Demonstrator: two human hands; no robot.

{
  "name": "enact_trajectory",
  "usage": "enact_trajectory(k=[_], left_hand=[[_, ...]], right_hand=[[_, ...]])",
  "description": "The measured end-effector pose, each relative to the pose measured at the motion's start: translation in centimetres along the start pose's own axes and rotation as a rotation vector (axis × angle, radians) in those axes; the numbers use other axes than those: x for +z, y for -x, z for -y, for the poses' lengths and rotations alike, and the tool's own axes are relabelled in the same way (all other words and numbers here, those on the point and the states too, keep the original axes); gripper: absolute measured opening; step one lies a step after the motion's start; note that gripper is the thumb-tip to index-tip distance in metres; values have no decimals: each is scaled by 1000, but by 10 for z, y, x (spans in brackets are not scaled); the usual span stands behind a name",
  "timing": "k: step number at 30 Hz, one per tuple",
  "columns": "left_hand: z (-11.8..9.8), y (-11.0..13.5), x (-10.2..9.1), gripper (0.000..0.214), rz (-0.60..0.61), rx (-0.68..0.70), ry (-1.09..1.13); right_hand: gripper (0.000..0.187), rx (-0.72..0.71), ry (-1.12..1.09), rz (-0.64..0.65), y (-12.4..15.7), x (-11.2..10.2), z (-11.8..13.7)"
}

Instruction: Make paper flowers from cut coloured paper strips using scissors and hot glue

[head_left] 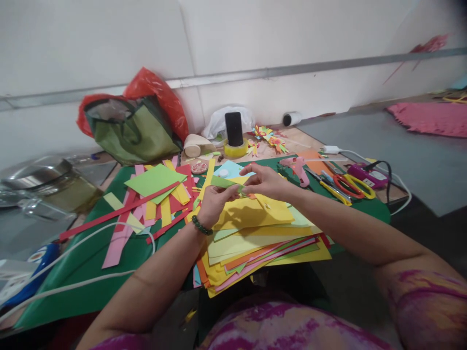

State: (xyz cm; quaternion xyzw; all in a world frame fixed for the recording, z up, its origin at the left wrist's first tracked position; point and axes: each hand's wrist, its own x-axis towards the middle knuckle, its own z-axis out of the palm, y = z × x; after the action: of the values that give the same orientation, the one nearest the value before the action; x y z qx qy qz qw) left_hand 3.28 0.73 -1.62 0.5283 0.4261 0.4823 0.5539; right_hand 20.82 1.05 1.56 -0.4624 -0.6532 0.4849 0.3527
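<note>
Above a stack of coloured paper, my left hand pinches a green paper strip between thumb and fingers. A dark beaded bracelet circles that wrist. My right hand meets it from the other side, its thumb and fingers closed on the strip's right end. The strip is held at a slant over the yellow top sheets. A light blue paper lies just behind my hands, bearing a small white round thing. Small cut paper pieces show below my right fingers, too small to make out.
Paper strips and a green sheet are scattered at left. A pink glue gun, scissors and a purple device lie at right. Behind are a phone on a tape roll, paper flowers and a green bag. A white cable crosses left.
</note>
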Motion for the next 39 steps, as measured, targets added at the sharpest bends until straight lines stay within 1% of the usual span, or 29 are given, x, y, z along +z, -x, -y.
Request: enact_trajectory(k=[3,7,10,14,19,25,28,31,34,39], left_hand=[[-1,-2,-2,43,-48,-20,59],[-4,-3,-5,49,-76,-55,116],[-5,-3,-5,49,-78,-51,110],[-5,-2,-4,50,-77,-26,90],[-6,0,-2,46,-73,-14,55],[-3,0,-3,34,-37,51,11],[-4,1,-3,33,-49,57,1],[-5,1,-2,35,-62,42,30],[-5,-1,-2,37,-61,-11,100],[-5,-2,-1,43,-62,-119,235]], right_hand=[[35,25,-28,2,-11,0,5],[33,-23,-45,13,-20,2,7],[31,-50,-48,1,-20,5,5],[35,-24,-42,-4,-17,5,1],[35,-11,-90,-11,-13,4,-1],[37,-4,-95,-35,-11,4,-3],[37,5,-84,-48,-9,4,-3],[34,20,-89,-68,-6,5,0],[34,38,-128,-82,-5,8,2],[35,42,-298,-149,-7,15,-4]])
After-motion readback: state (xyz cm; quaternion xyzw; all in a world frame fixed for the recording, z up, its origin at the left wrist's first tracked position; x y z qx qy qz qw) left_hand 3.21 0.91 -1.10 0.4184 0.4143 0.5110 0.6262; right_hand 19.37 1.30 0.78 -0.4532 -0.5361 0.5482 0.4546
